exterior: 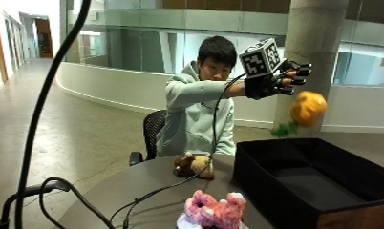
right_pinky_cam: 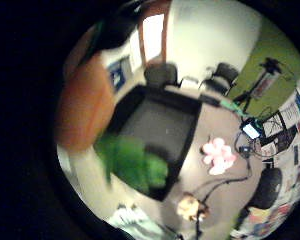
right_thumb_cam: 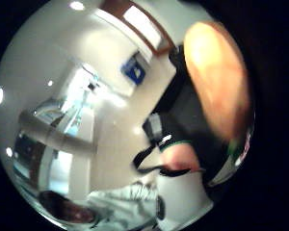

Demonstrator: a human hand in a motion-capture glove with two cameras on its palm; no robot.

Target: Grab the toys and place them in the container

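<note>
Outside view, no readable writing, gloved right hand (exterior: pixel 278 81) raised at arm's length above the black container (exterior: pixel 287 183), fingers spread and holding nothing, orange-and-green toy (exterior: pixel 306 109) in mid-air just below, pink toy (exterior: pixel 214 210) and brown toy (exterior: pixel 193 166) on the table (exterior: pixel 128 191).

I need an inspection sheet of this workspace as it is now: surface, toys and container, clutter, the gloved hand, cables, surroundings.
Surface: round grey table, holding the container and two toys.
Job's things: black container, nothing seen inside; orange toy with green leaves in the air above it; brown plush toy and pink plush toy on the table, outside the container.
Clutter: small device with a lit screen by the table edge.
Hand: right hand raised over the container, fingers look spread, apparently apart from the orange toy.
Cables: thick black cable in the foreground.
Surroundings: office chair, column, glass walls.
</note>
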